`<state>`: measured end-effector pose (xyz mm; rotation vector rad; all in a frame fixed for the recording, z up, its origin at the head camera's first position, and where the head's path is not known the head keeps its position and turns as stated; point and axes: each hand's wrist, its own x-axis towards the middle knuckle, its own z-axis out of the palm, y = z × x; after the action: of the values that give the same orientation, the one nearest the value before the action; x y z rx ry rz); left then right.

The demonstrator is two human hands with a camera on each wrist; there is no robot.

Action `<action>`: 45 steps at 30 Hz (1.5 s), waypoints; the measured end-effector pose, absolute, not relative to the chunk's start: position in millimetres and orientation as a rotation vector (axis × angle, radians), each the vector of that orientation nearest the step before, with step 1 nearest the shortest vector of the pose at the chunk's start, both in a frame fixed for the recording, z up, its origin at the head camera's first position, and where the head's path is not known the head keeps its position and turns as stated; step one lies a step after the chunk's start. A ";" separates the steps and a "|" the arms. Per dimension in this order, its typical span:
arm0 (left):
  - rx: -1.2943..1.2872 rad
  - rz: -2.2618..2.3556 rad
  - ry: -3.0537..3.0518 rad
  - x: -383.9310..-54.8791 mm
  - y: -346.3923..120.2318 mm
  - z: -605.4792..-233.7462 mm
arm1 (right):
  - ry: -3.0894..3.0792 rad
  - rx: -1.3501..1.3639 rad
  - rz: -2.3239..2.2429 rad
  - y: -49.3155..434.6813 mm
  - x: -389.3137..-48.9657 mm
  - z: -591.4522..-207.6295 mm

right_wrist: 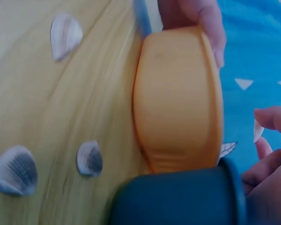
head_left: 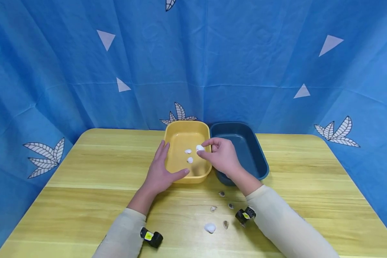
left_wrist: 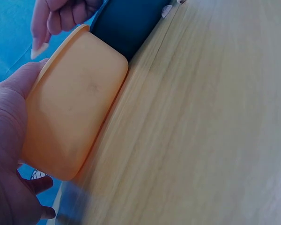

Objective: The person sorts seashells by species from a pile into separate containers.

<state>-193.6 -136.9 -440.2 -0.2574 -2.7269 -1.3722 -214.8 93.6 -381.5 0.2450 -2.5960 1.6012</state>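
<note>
Between thumb and forefinger, my right hand [head_left: 223, 154] pinches a white seashell [head_left: 200, 147] above the right side of a yellow bin [head_left: 171, 141]. That shell [right_wrist: 258, 131] is seen edge-on in the right wrist view. Two more white shells [head_left: 190, 160] lie on the bin's floor. My left hand [head_left: 160, 175] is at the bin's near left corner, its fingers along the left side and its thumb spread over the front rim. The left wrist view shows the left hand [left_wrist: 9, 126] against the bin's outer wall [left_wrist: 79, 103].
A dark blue bin [head_left: 261, 157] stands right beside the yellow one, partly under my right hand. Several shells lie on the wooden table nearer to me, among them a larger white shell [head_left: 210, 228] and a brownish shell [head_left: 225, 224]. A blue curtain [head_left: 193, 64] hangs behind the table.
</note>
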 end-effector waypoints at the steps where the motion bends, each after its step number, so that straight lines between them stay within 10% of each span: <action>1: -0.258 -1.375 -2.728 -193.5 -136.8 -439.8 | -2.602 0.221 1.606 93.6 -217.4 -382.8; 45: -0.253 -1.396 -2.724 -193.7 -136.5 -438.1 | -2.747 -0.052 1.471 79.1 -248.5 -395.3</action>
<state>-193.7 -136.5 -438.1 -0.2531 -2.7243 -1.3956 -248.5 79.1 -395.3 -0.0524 -2.7473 1.4714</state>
